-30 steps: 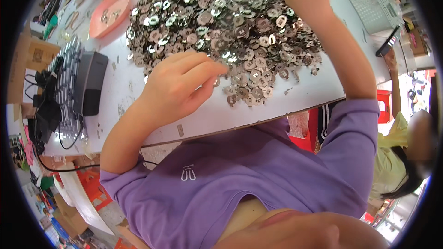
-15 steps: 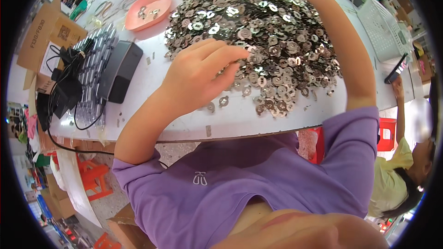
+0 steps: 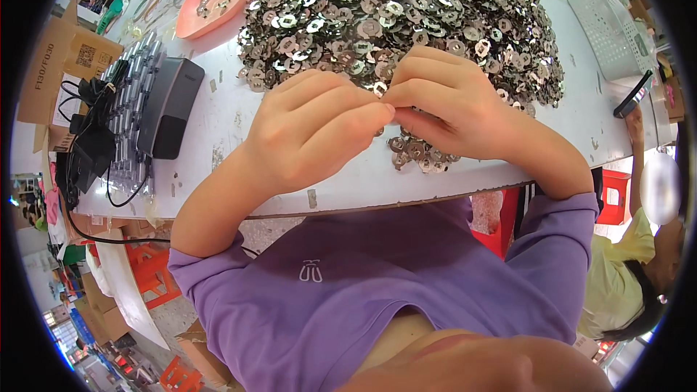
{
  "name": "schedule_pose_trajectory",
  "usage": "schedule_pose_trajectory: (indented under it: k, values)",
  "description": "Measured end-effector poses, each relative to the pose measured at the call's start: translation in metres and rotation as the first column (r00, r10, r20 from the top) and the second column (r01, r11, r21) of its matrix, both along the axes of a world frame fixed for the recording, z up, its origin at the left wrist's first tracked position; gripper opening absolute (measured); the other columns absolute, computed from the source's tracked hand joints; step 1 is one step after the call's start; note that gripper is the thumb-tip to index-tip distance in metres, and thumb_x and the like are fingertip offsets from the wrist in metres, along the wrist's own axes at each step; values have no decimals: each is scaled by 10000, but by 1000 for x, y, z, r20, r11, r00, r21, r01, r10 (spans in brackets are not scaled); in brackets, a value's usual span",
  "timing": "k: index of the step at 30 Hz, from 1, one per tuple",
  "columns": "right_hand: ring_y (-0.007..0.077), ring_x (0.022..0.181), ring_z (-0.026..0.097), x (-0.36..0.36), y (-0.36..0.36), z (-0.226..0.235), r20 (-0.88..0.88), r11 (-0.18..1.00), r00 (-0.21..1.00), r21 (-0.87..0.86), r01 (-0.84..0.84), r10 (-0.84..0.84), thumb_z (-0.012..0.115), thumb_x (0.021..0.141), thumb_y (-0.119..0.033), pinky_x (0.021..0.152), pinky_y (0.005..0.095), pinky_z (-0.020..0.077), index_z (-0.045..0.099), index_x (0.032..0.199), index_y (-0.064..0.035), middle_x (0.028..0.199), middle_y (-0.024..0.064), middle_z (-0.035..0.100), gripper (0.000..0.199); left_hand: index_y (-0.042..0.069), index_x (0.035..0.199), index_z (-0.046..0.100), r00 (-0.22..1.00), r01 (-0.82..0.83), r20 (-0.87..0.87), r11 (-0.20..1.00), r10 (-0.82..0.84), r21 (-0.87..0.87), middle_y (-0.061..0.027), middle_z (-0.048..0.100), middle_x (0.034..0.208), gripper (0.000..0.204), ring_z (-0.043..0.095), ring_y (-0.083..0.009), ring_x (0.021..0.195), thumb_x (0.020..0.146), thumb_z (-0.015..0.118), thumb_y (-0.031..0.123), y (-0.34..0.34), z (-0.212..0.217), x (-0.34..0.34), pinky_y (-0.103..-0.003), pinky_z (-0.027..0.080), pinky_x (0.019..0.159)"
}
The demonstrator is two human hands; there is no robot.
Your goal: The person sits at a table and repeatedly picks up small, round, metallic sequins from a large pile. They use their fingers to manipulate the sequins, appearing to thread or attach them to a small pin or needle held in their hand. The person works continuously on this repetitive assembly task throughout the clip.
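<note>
My left hand (image 3: 308, 131) and my right hand (image 3: 454, 105) meet fingertip to fingertip just above the near side of a wide heap of small metal discs (image 3: 508, 36). The left fingers are pinched together, and the rim of a small round metal disc (image 3: 379, 131) peeks out below their tips. On the right, thumb and fingers are closed too, pressed against the left fingertips; whatever is between them is hidden. A smaller cluster of loose discs (image 3: 428, 157) lies on the white table (image 3: 348, 187) under the right hand.
Left of the heap stands a pink tray (image 3: 210, 22) with a few small metal parts. A dark grey box-shaped device (image 3: 170, 107), cables and a cardboard box (image 3: 69, 65) crowd the left. A white perforated basket (image 3: 606, 25) is at right, near another person's hand (image 3: 635, 127) and a phone (image 3: 634, 94).
My right hand has come back from the far side of the heap to meet my left. The left hand stays closed in nearly the same place. The view has shifted slightly.
</note>
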State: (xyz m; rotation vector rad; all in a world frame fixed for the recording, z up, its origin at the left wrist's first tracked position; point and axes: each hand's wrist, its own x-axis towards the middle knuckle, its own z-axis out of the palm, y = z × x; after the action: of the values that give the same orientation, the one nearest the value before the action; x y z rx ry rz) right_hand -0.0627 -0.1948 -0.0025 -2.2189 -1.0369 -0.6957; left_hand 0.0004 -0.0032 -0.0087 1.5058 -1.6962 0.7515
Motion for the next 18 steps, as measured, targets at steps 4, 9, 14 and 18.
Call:
schedule_pose_trajectory:
  k: [4, 9, 14, 18]
  values:
    - [231, 674, 517, -1, 1, -2, 36, 1000, 999, 8, 23, -23, 678, 707, -82, 572, 333, 443, 557, 779, -51, 709, 58, 490, 145, 17, 928, 575, 1000, -2, 3, 998, 2, 68, -97, 634, 771, 324, 596, -219, 627, 647, 711, -70, 2, 4, -1, -287, 473, 521]
    - [230, 654, 514, 0, 2, -5, 8, 997, 1000, 73, 29, -29, 693, 709, -116, 557, 338, 433, 560, 763, -64, 691, 53, 487, 153, -3, 874, 618, 988, 9, -156, 994, 8, 107, -69, 613, 781, 198, 584, -187, 638, 679, 635, -39, 1, 8, -2, -296, 477, 563]
    - [228, 615, 501, -2, -1, 2, 34, 994, 999, 113, 12, -16, 718, 688, -146, 532, 333, 415, 559, 719, -73, 651, 44, 475, 178, -15, 944, 584, 306, 197, -937, 974, -169, -111, -85, 630, 817, 125, 626, -150, 714, 819, 584, -16, 6, 7, -7, -255, 502, 628]
    - [219, 612, 502, 0, -1, -1, 81, 994, 996, 101, 27, -36, 719, 672, -128, 522, 329, 410, 560, 721, -79, 653, 41, 479, 174, -11, 976, 556, 4, 229, -980, 955, -197, -191, -109, 640, 828, 128, 651, -173, 724, 857, 571, 36, 8, 9, -2, -254, 515, 651]
